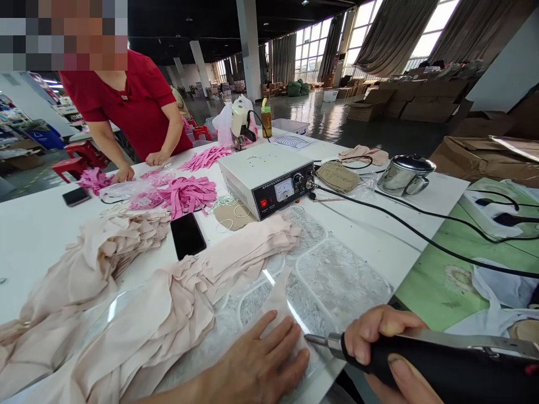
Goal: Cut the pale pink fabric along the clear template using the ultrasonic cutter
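Observation:
My left hand [261,359] lies flat with its fingers spread, pressing a beige fabric piece [281,292] onto a clear patterned mat [341,275]. My right hand [383,342] is wrapped round a black ultrasonic hand tool [455,365]. The slim metal tip [318,339] of that tool is at the right edge of the fabric, close to my left fingertips; whether it touches cannot be made out. To the left is a stack of beige fabric pieces [168,314], with a second beige pile [92,264] beyond it.
A white control box [269,168] with a meter stands ahead, its black cable [404,224] running right. Nearby are a phone [187,235], a steel mug [406,175] and brown pattern pieces [337,177]. Across the table, a person in red [126,106] handles pink strips [185,193].

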Tool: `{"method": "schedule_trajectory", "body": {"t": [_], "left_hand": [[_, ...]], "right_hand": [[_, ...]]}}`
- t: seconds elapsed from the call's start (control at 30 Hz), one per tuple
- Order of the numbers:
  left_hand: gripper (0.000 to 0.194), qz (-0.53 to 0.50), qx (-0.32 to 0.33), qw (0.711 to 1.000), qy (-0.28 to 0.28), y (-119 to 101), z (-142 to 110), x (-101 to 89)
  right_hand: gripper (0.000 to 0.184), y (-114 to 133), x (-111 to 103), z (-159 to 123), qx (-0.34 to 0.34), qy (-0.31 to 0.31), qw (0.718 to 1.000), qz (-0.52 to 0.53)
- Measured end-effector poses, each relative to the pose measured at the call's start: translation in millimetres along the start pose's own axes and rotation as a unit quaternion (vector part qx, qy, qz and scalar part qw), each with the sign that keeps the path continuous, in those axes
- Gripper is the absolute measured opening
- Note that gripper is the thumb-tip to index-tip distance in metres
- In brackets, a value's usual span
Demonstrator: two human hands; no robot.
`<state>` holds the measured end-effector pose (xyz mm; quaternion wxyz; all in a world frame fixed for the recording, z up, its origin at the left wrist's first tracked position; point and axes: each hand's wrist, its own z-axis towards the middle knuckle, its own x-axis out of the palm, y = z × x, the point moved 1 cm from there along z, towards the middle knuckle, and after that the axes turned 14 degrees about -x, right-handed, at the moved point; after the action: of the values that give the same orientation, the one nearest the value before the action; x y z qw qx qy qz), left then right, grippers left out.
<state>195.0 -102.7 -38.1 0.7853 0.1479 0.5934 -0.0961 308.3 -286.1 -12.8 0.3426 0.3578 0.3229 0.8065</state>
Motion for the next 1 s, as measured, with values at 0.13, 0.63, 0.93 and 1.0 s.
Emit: {"method": "schedule_trajectory", "body": {"t": [0.13,0.63,0.93,1.0], "left_hand": [[0.029,-0.018,-0.005,1.0,0.001,1,1,-3.2],[0.032,-0.062,-0.019,0.998,-0.003,3,-1,-1.4],[0.033,-0.115,-0.035,0.991,0.052,6,0,-6.9],[0.032,-0.12,-0.03,0.991,0.048,9,-2,-9.4]], "right_hand": [[0.011,-7,4,0,-0.01,-0.017,1.0,0.016],[0.006,-16,7,9,-0.044,0.025,0.999,-0.007],[0.009,-5,1,0,-0.003,-0.008,0.999,0.043],[0.008,-4,1,-2,0.009,0.008,0.999,0.036]]}}
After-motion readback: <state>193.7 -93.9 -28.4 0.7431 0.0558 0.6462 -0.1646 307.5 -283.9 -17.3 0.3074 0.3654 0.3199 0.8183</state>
